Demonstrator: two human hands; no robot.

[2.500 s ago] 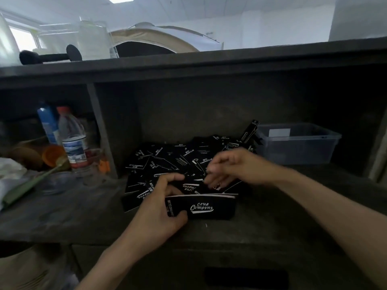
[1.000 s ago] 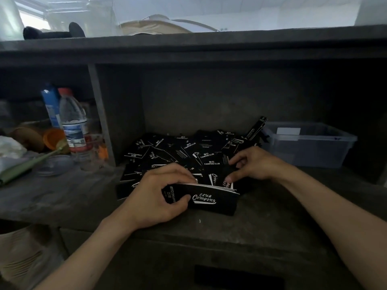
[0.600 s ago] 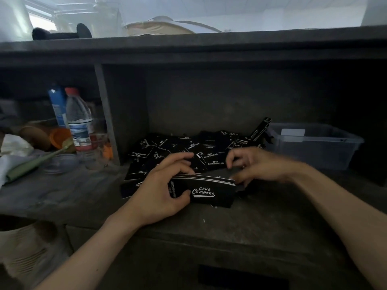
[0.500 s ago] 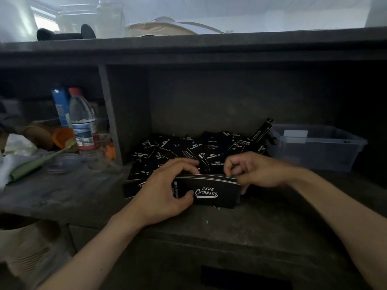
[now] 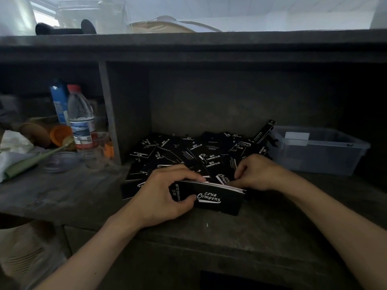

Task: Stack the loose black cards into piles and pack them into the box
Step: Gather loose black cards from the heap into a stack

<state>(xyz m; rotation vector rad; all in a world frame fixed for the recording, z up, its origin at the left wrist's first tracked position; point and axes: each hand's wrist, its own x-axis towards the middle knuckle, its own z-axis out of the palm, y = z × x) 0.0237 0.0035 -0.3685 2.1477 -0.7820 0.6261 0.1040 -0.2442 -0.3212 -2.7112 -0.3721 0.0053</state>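
Note:
A heap of loose black cards (image 5: pixel 188 151) with white "Camping Club" lettering lies at the back of the dark shelf. My left hand (image 5: pixel 163 195) grips a stack of black cards (image 5: pixel 217 197) standing on its long edge at the shelf front, thumb on the front face and fingers over the top. My right hand (image 5: pixel 255 172) sits just behind the stack's right end and pinches a single card (image 5: pixel 222 178) at the stack's top edge. A translucent plastic box (image 5: pixel 318 151) stands to the right of the heap.
A vertical divider (image 5: pixel 109 114) walls off the left compartment, which holds a water bottle (image 5: pixel 80 116), a blue carton (image 5: pixel 58 101), an orange cup (image 5: pixel 60 135), a glass dish and a green-handled tool. A shelf board runs overhead. A drawer front lies below the shelf edge.
My right hand picked a card from the heap and brought it to the top of the stack. My left hand kept its grip on the stack throughout.

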